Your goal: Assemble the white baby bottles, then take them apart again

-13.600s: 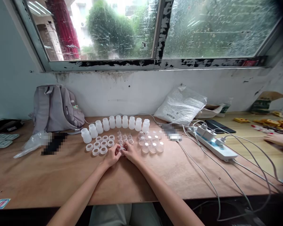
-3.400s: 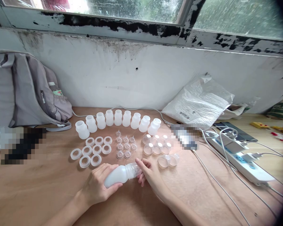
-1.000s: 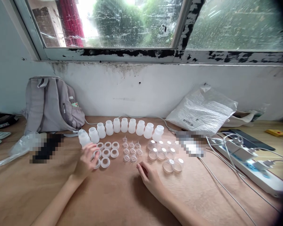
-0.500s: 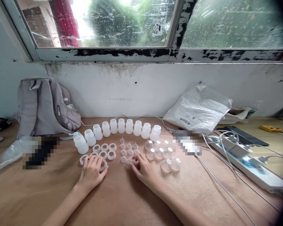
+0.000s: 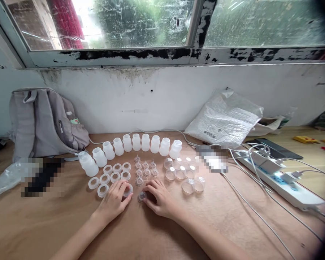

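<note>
**Both hands at the front of the parts layout**

The left hand (image 5: 114, 200) lies palm-down on the table (image 5: 56, 224), fingers curled over a white ring (image 5: 128, 189), which it pinches at the fingertips. The right hand (image 5: 159, 198) lies just beside it, fingers bent, thumb and forefinger closed on a clear nipple (image 5: 141, 196) resting on the table between the two hands.

Behind the hands, from left to right: more rings (image 5: 105, 178), a cluster of nipples (image 5: 145, 169), and clear caps (image 5: 180, 172). Two caps (image 5: 193, 185) sit apart at the right. A curved row of white bottles (image 5: 137, 142) stands behind these. A grey bag (image 5: 43, 122) leans against the wall at left. A power strip (image 5: 281, 180) lies at right.
</note>
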`<state>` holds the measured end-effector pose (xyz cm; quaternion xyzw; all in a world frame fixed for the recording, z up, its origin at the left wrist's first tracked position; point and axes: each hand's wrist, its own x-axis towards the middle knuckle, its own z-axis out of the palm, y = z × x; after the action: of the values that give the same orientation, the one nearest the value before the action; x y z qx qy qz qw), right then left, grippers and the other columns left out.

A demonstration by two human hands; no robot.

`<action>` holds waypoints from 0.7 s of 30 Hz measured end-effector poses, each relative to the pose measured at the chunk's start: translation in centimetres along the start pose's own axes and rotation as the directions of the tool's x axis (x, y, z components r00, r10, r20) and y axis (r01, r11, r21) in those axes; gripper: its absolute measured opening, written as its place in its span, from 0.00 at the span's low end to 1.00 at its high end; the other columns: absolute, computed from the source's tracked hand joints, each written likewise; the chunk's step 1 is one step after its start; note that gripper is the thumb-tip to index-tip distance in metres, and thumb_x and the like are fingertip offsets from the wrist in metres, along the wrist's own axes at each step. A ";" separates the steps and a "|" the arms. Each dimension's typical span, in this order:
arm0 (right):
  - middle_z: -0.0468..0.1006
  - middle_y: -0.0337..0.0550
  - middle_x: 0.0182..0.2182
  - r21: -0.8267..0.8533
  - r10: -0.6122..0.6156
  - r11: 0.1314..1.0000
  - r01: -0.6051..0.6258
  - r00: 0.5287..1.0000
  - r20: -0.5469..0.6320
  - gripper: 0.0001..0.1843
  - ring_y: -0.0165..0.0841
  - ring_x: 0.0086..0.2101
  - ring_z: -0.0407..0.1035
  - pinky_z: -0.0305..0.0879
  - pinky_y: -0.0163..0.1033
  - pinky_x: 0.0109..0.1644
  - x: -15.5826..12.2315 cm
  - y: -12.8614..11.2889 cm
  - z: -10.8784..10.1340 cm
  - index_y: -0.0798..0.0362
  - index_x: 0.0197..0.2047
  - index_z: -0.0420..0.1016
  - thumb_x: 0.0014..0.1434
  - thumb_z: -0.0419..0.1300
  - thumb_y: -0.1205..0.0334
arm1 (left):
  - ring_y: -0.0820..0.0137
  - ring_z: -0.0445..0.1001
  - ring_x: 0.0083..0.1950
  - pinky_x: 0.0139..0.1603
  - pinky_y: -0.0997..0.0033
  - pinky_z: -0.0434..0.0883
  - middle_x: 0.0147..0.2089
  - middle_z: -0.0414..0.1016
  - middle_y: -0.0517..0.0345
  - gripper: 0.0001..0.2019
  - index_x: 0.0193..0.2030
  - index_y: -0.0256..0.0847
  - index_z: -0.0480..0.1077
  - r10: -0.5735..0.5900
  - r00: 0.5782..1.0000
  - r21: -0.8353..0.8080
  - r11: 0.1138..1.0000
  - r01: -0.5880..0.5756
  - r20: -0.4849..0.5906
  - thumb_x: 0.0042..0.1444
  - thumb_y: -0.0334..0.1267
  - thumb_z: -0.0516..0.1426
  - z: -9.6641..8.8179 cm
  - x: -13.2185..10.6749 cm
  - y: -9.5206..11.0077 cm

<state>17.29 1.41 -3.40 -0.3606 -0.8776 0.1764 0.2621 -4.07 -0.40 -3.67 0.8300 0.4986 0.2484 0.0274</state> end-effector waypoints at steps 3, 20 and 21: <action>0.67 0.44 0.36 0.058 0.009 0.998 -0.008 1.000 -0.026 0.09 0.36 0.38 0.60 0.58 0.42 0.43 0.0 0.2 0.0 0.52 0.40 0.65 0.53 0.53 0.66 | 0.64 0.66 0.47 0.46 0.63 0.66 0.45 0.66 0.50 0.05 0.38 0.40 0.61 0.105 0.993 -0.050 0.993 -0.108 -0.060 0.55 0.36 0.50 0.3 0.1 0.9; 0.70 0.43 0.33 0.242 0.149 0.964 -0.111 0.978 -0.143 0.08 0.34 0.37 0.64 0.61 0.41 0.43 0.1 1.0 0.5 0.52 0.38 0.66 0.54 0.50 0.70 | 0.65 0.66 0.43 0.45 0.63 0.65 0.43 0.68 0.54 0.19 0.49 0.41 0.59 0.068 0.986 -0.261 0.965 -0.027 0.150 0.49 0.36 0.55 1.7 1.4 2.6; 0.70 0.43 0.33 0.244 0.145 0.964 -0.109 0.980 -0.135 0.08 0.33 0.37 0.64 0.61 0.41 0.43 0.1 0.8 0.4 0.52 0.38 0.66 0.55 0.51 0.70 | 0.65 0.66 0.44 0.45 0.62 0.64 0.44 0.67 0.53 0.21 0.50 0.42 0.58 0.055 0.986 -0.258 0.966 -0.013 0.159 0.49 0.38 0.56 1.7 1.3 2.6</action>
<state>17.44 2.03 -4.08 -0.3952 -0.8031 0.2677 0.3568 -0.73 -0.22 -3.88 0.8456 0.4441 0.2416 0.1712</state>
